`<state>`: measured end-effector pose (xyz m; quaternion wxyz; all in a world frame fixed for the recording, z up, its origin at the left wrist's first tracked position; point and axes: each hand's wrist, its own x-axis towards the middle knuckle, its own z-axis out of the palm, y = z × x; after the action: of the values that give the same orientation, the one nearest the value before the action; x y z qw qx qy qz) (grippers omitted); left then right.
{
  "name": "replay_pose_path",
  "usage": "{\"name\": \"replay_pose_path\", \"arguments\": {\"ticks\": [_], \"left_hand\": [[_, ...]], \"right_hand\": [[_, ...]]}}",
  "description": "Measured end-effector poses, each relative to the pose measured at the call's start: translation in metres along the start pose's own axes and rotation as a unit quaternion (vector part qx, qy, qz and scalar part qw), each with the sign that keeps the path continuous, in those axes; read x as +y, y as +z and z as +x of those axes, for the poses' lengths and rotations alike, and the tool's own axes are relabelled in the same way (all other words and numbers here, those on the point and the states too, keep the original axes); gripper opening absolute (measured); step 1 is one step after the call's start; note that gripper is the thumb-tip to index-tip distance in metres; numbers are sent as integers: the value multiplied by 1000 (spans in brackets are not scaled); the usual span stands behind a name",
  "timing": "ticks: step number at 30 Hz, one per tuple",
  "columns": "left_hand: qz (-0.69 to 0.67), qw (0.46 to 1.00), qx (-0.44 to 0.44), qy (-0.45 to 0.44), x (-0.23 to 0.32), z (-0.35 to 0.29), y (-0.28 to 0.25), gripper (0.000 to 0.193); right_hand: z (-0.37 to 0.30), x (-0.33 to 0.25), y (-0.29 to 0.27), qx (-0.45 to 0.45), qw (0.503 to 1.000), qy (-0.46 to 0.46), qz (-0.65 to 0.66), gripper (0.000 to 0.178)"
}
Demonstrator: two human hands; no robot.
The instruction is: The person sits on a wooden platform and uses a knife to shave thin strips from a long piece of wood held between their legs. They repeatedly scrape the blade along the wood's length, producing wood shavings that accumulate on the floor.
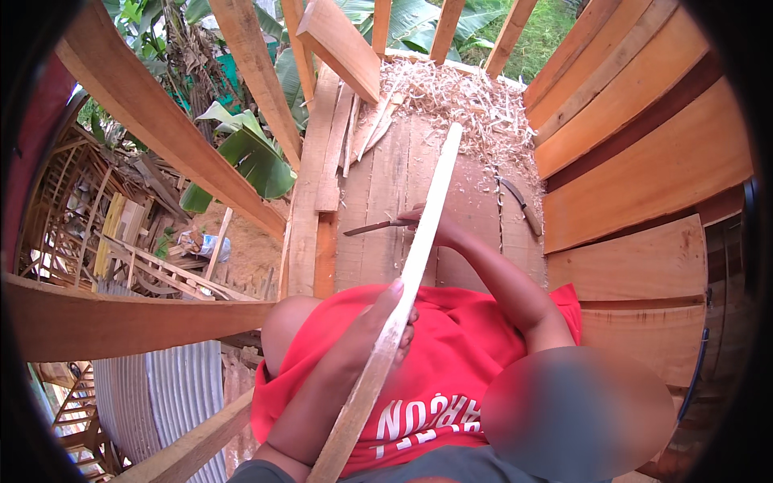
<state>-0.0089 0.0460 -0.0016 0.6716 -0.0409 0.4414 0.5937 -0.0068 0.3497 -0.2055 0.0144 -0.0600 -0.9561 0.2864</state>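
Observation:
A long wooden stick (417,264) slants across the middle, its far part pale and shaved, its near end darker and rougher. My left hand (378,326) is wrapped round the stick's lower middle, above my red shirt. Partly behind the stick, my right hand (419,217) is closed on a knife (372,229), whose dark narrow blade points left. Some of the right fingers are hidden by the stick. To the right on the plank floor (467,217) lies a second knife (523,209) with a curved blade and a wooden handle.
Curly wood shavings (459,92) heap along the far edge. Loose wood strips (354,133) lie at the far left of the floor. Plank walling (636,177) stands close on the right. Upright posts (262,80) line the left, with corrugated metal sheet (173,402) beyond.

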Motion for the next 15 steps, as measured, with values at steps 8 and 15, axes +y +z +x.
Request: {"name": "replay_pose_path", "arguments": {"ticks": [8, 15], "left_hand": [[12, 1000, -7, -7, 4, -7, -3, 57], [10, 1000, -13, -2, 3, -5, -1, 56]], "right_hand": [[13, 7, -46, 189, 955, 227, 2, 28], [-2, 17, -73, 10, 986, 166, -9, 30]]}}
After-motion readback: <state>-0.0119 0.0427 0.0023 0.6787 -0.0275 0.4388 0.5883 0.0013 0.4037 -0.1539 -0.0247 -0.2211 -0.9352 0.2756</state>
